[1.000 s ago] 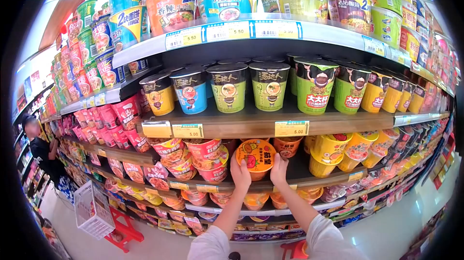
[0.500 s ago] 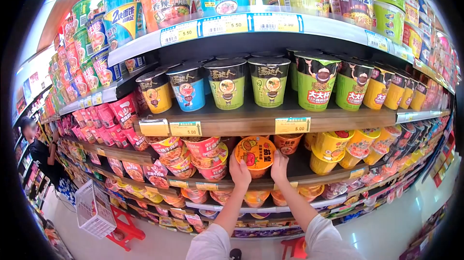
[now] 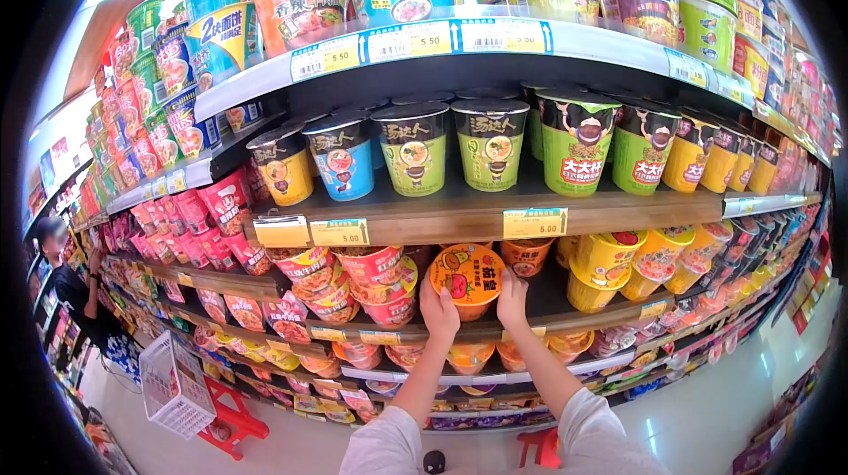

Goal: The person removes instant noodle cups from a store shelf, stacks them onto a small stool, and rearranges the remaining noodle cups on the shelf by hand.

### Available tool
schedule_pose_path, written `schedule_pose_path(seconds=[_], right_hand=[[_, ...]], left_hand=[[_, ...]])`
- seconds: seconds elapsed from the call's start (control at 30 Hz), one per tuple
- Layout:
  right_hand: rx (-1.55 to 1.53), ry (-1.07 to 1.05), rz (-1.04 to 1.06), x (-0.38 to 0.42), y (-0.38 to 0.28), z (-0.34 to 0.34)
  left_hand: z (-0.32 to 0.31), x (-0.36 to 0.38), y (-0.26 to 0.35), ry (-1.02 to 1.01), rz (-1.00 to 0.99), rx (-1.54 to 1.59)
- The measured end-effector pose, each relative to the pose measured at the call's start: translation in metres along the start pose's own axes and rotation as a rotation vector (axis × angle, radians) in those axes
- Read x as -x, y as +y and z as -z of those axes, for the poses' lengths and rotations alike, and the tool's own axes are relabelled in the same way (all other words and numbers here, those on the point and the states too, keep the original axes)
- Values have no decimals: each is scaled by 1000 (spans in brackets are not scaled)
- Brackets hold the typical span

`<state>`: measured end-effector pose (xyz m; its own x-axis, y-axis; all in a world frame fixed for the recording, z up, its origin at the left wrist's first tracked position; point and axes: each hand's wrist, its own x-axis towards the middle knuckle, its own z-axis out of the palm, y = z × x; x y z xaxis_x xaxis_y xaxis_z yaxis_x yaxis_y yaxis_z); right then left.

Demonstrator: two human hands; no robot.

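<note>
An orange instant noodle cup [image 3: 465,279] with cartoon tomatoes on its lid is tilted toward me at the front of the lower shelf. My left hand [image 3: 439,311] presses its left side, fingers curled behind it. On the opposite side my right hand [image 3: 511,300] is closed against the cup, its fingertips partly hidden. Just behind my right hand another orange noodle cup [image 3: 527,256] stands on the shelf. Red and pink noodle bowls [image 3: 385,285] are stacked to the left, yellow noodle cups [image 3: 601,272] to the right.
The wooden shelf edge [image 3: 415,226] with price tags juts out above my hands, holding a row of noodle cups [image 3: 492,147]. A white basket [image 3: 178,384] rests on a red stool [image 3: 234,422] at lower left. Another person [image 3: 75,294] stands at far left.
The view has shifted very slightly. Both hands stay around the orange noodle cup, which sits at nearly the same place and tilt.
</note>
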<state>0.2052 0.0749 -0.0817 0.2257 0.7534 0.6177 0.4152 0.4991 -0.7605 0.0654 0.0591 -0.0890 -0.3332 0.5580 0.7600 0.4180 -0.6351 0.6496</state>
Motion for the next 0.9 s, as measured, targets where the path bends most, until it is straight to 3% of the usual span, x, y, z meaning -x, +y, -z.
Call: schedule_pose_path(seconds=[0.9], right_hand=[[-95, 21, -82, 3, -11, 3]], left_hand=[[5, 0, 3, -46, 28, 8]])
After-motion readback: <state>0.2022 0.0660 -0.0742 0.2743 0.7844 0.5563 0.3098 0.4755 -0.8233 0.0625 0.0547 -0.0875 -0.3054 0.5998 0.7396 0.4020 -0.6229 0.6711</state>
